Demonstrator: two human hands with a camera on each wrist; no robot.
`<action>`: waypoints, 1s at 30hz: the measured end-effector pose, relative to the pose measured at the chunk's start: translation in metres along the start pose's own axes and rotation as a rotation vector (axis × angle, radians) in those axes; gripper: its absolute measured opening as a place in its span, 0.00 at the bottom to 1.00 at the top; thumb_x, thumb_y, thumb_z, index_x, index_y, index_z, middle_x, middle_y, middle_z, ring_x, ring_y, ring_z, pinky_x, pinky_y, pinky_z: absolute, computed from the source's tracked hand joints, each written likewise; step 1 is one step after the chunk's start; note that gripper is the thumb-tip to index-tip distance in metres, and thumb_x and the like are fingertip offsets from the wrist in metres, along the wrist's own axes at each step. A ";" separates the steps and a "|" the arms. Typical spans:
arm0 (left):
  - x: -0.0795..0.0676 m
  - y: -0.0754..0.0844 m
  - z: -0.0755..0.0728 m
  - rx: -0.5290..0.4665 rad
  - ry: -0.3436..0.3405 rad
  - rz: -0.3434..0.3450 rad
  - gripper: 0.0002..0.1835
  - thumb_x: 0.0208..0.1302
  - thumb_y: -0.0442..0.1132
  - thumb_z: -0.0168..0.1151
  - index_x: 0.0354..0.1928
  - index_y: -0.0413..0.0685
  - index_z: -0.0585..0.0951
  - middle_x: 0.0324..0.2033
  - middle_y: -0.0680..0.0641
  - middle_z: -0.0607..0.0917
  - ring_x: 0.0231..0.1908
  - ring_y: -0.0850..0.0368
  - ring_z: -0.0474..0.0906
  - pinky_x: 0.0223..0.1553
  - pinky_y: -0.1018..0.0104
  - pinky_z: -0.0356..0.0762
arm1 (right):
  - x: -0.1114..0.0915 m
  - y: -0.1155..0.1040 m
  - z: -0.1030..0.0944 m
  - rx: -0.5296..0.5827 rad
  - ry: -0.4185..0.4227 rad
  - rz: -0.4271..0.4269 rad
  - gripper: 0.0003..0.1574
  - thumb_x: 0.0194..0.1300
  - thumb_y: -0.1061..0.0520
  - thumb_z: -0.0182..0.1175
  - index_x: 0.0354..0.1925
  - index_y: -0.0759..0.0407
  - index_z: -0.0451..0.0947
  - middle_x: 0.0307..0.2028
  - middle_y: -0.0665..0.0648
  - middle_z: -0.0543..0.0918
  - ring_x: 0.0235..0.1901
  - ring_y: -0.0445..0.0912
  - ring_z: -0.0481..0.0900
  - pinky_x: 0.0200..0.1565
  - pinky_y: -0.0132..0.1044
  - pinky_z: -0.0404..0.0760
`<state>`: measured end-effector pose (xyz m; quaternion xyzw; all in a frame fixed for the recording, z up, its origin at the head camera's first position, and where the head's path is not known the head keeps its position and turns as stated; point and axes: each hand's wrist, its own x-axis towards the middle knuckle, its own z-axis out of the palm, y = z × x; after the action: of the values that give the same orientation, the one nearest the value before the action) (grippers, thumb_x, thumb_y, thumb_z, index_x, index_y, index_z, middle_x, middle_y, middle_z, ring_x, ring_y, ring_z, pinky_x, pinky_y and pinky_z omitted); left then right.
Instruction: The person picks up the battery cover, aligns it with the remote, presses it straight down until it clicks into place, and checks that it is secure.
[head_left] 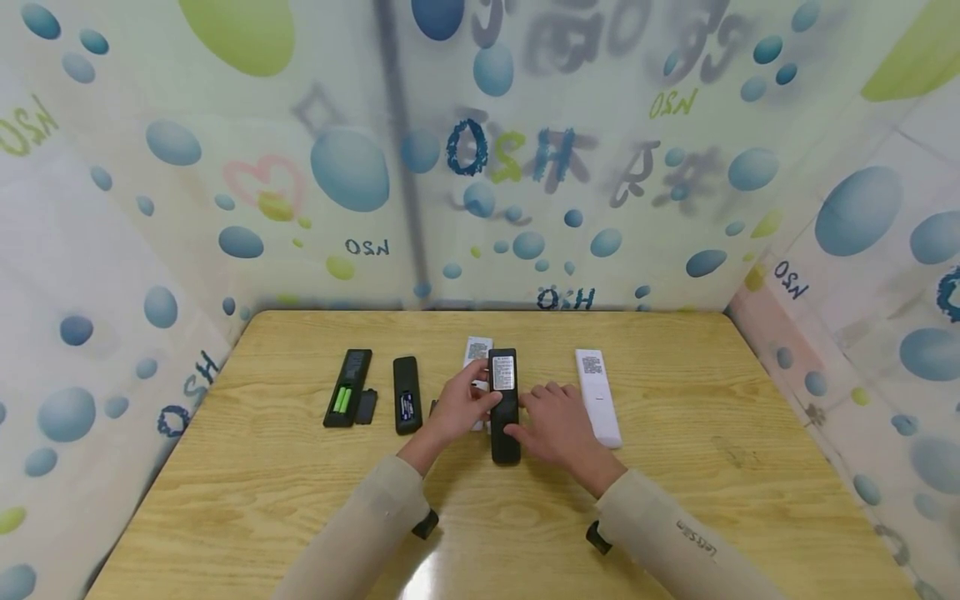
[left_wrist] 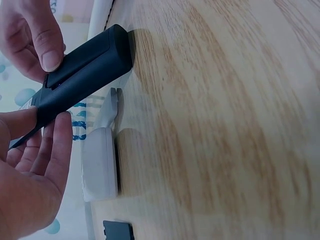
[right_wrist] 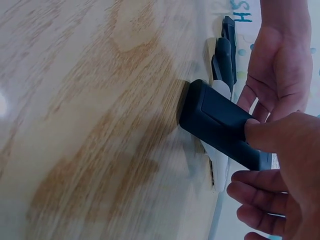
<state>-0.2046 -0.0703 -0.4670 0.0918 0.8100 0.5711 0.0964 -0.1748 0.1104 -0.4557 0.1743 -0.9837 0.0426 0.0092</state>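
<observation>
A black remote control with a white label is held back side up, tilted, its lower end close over the table. My left hand grips it from the left, thumb on the back and fingers beneath. From the right, my right hand holds it, thumb on the battery cover and bent fingers by the side edge. A seam shows along the cover. Behind the remote lies a white remote, partly hidden by my left hand. Another white remote lies beside my right hand.
On the left of the wooden table lies a black remote with green batteries showing, its loose cover next to it. A second open black remote holds blue batteries. Patterned curtains stand behind and at both sides.
</observation>
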 end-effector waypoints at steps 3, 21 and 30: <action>0.000 -0.001 0.000 -0.002 0.000 0.003 0.27 0.68 0.33 0.60 0.67 0.51 0.68 0.52 0.41 0.76 0.40 0.53 0.81 0.31 0.63 0.85 | 0.000 0.000 0.000 -0.012 0.004 -0.003 0.31 0.61 0.29 0.59 0.47 0.50 0.81 0.45 0.51 0.84 0.45 0.48 0.76 0.48 0.45 0.73; -0.001 0.000 0.000 -0.011 0.002 0.021 0.27 0.67 0.33 0.60 0.67 0.51 0.68 0.50 0.41 0.76 0.39 0.54 0.81 0.32 0.60 0.86 | -0.003 -0.001 0.000 -0.045 0.029 -0.033 0.31 0.63 0.29 0.58 0.46 0.52 0.81 0.44 0.52 0.84 0.46 0.49 0.77 0.48 0.45 0.72; 0.001 -0.003 0.001 -0.013 0.006 0.013 0.27 0.67 0.33 0.60 0.67 0.52 0.68 0.50 0.41 0.76 0.39 0.54 0.81 0.31 0.61 0.86 | -0.001 -0.001 0.001 -0.016 0.031 -0.023 0.29 0.62 0.30 0.59 0.44 0.51 0.81 0.42 0.51 0.84 0.46 0.49 0.77 0.48 0.45 0.72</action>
<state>-0.2053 -0.0702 -0.4697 0.0949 0.8060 0.5771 0.0907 -0.1733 0.1095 -0.4567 0.1847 -0.9817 0.0375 0.0261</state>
